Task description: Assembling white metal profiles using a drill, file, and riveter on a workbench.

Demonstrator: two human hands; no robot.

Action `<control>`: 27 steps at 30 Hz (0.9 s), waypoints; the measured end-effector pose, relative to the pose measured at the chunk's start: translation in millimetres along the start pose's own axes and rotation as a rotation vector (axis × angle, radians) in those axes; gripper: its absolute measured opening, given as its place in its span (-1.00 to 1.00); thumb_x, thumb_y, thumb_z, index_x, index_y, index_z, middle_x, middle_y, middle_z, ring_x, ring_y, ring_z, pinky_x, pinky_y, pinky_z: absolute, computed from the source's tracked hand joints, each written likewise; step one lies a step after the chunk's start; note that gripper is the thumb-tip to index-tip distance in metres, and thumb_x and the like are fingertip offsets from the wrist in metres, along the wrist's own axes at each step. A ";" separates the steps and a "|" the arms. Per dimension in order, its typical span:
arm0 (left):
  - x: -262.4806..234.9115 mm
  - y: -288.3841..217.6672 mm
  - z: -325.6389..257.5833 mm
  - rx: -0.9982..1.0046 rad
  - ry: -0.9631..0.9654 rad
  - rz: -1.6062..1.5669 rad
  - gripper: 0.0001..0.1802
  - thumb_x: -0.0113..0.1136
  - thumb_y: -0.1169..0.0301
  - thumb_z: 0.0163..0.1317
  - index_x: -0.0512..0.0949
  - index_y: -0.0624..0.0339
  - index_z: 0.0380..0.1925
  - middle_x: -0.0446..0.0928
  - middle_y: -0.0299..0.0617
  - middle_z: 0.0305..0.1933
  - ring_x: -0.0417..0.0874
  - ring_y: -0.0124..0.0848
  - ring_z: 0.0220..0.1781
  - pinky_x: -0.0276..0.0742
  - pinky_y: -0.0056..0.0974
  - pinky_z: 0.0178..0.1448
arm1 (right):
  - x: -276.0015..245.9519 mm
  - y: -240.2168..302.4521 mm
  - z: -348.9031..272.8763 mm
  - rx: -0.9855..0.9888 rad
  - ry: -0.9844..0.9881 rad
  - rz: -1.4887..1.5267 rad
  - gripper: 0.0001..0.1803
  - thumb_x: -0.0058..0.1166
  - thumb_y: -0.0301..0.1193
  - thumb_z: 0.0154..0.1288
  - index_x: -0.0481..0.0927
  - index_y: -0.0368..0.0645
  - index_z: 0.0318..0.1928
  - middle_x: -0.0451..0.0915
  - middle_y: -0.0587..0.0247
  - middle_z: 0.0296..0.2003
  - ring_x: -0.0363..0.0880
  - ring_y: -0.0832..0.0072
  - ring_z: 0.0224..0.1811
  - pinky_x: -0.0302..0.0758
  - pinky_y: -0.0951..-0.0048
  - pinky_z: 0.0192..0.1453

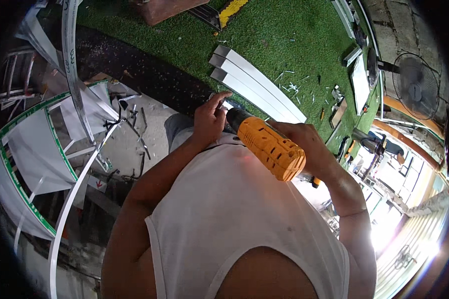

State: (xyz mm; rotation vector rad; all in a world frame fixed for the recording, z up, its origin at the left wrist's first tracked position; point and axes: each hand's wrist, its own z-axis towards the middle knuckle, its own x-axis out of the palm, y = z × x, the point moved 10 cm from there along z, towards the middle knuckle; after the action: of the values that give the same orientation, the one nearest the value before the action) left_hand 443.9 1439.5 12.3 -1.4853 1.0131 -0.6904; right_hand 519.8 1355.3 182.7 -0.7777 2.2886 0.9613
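My right hand grips an orange and black power drill, its nose aimed up and left toward a small metal piece. My left hand pinches that small piece at the drill's tip, just over the edge of a dark worktop. Three white aluminium bars lie side by side on the green artificial turf just beyond my hands. My white sleeveless shirt fills the lower middle of the view.
White and green-edged frame panels and curved strips lie at the left. Metal shavings dot the turf. A standing fan is at the right, with offcuts and tools near it. A brown box sits at the top.
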 end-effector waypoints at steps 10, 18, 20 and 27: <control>-1.6 -3.5 0.1 0.017 -0.010 0.039 -0.48 0.00 0.73 0.02 0.47 0.10 0.03 0.60 -0.14 -0.06 0.64 -0.23 -0.23 0.51 -0.24 -0.11 | 1.3 -3.4 0.8 0.027 0.015 0.013 -0.55 0.21 -0.36 0.04 0.52 -0.15 0.00 0.65 0.15 -0.31 0.61 0.27 -0.41 0.48 0.35 -0.28; -0.8 -2.3 0.0 -0.022 -0.003 -0.037 -0.48 0.02 0.72 0.02 0.47 0.10 0.04 0.59 -0.16 -0.21 0.50 -0.31 -0.45 0.40 -0.25 -0.34 | 3.0 -8.2 -2.6 0.004 -0.018 0.062 -0.56 0.21 -0.40 0.02 0.55 -0.17 -0.02 0.65 0.18 -0.27 0.59 0.30 -0.38 0.49 0.36 -0.22; -1.7 -7.7 -1.3 0.052 -0.028 -0.047 -0.47 0.02 0.72 0.01 0.47 0.11 0.04 0.58 -0.17 -0.25 0.46 -0.33 -0.51 0.36 -0.25 -0.39 | 6.0 -10.0 -5.6 -0.009 -0.028 0.040 -0.55 0.22 -0.36 0.04 0.53 -0.13 0.01 0.65 0.19 -0.23 0.62 0.26 -0.34 0.51 0.34 -0.18; -6.3 -13.6 -0.2 -0.016 0.054 0.017 -0.53 -0.04 0.64 0.10 0.45 0.12 0.06 0.48 -0.23 -0.52 0.46 -0.47 -0.67 0.37 -0.35 -0.53 | 13.4 -18.2 -31.3 0.022 -0.142 0.160 -0.53 0.26 -0.41 -0.02 0.55 -0.19 -0.02 0.65 0.16 -0.30 0.62 0.29 -0.41 0.53 0.38 -0.30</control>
State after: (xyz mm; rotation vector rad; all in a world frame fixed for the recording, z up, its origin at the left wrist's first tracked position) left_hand 443.7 1444.6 26.4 -1.4771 1.0738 -0.7155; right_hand 515.1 1317.0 184.6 -0.5063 2.2585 1.0260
